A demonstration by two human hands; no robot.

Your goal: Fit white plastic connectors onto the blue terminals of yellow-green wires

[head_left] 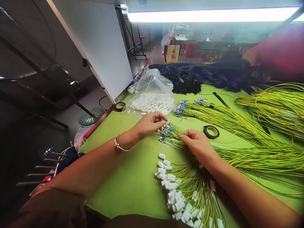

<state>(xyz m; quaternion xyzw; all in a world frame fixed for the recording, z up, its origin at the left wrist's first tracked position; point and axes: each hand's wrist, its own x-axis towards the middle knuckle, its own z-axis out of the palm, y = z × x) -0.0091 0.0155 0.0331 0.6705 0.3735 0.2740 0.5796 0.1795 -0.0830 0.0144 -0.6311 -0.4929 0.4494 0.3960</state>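
Observation:
Over the green mat, my left hand (pixel 152 124) is closed in a pinch; whatever sits between its fingertips is too small to make out. Just to its right, my right hand (pixel 198 144) pinches a yellow-green wire near its blue-sleeved terminal. Between and below the two hands lies a bunch of wire ends with blue sleeves and metal terminals (pixel 167 132). Nearer to me, several yellow-green wires end in white plastic connectors (pixel 174 199), piled at the front of the mat. A clear plastic bag (pixel 154 85) of loose white connector housings (pixel 152 104) lies beyond my left hand.
Black tape rolls (pixel 211 132) lie right of my right hand and at the mat's left edge (pixel 120 106). Wire bundles (pixel 237 122) spread rightward. Dark wires with black connectors (pixel 187 84) lie behind. A white panel (pixel 95 47) stands at left; a person in pink (pixel 282 53) is opposite.

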